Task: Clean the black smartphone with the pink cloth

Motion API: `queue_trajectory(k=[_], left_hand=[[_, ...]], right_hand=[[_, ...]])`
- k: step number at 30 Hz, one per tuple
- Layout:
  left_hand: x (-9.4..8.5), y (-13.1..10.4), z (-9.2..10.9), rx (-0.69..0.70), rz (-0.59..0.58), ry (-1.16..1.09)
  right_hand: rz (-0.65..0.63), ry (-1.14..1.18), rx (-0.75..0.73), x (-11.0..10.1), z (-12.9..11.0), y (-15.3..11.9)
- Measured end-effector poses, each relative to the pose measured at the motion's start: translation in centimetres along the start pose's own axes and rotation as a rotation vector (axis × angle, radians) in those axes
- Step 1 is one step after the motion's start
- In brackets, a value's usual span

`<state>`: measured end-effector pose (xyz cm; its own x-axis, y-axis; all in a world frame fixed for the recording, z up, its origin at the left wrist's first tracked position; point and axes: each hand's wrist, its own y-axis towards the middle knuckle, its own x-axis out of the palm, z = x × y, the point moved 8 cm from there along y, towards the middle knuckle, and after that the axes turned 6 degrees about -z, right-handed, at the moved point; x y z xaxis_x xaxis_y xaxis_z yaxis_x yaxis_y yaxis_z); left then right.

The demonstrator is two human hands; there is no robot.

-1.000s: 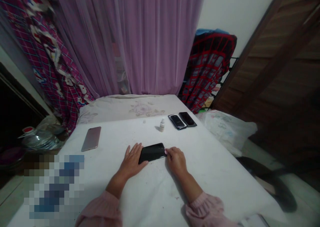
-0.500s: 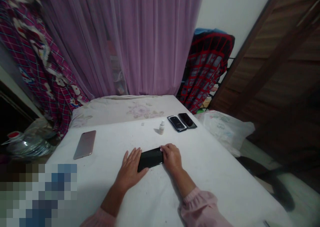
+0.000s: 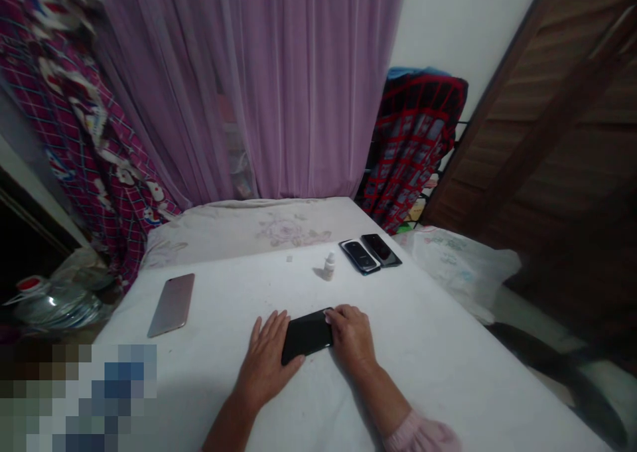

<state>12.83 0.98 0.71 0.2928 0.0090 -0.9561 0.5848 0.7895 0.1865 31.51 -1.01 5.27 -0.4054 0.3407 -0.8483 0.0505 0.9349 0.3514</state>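
A black smartphone [image 3: 307, 336] lies screen up on the white cloth, slightly tilted to my view. My left hand [image 3: 266, 359] steadies its left end, the fingers stretched along that end and the thumb at the near edge. At the right end, my right hand [image 3: 352, 336] rests with its fingers pinched together over the screen's corner. Something small and pale shows at those fingertips, too small to make out. Beyond the phone stands a small white bottle [image 3: 329, 267], upright.
A rose-gold phone [image 3: 172, 304] lies back up at left. At the far right edge are a dark phone on a white-rimmed piece [image 3: 361, 257] and another dark phone [image 3: 380, 249]. A plastic bag [image 3: 458, 266] sits beyond the right edge; a large water bottle [image 3: 54, 299] stands at left.
The whole scene sits slightly lower in view as the camera tilts up. Both hands keep their places at the phone's ends, with hardly any movement over it.
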Motion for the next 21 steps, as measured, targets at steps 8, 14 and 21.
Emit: queue_trajectory(k=[8,14,21], left_hand=[[0.3,-0.1,-0.1,-0.012,-0.023,-0.004],[0.4,-0.1,-0.2,-0.015,-0.082,-0.031],[0.0,0.0,0.0,-0.031,-0.076,-0.022]], right_hand=[[-0.023,-0.002,-0.104,1.2,-2.1,-0.1],[-0.061,0.054,-0.158,1.8,-3.9,-0.3],[-0.046,-0.016,0.027,0.6,0.3,0.6]])
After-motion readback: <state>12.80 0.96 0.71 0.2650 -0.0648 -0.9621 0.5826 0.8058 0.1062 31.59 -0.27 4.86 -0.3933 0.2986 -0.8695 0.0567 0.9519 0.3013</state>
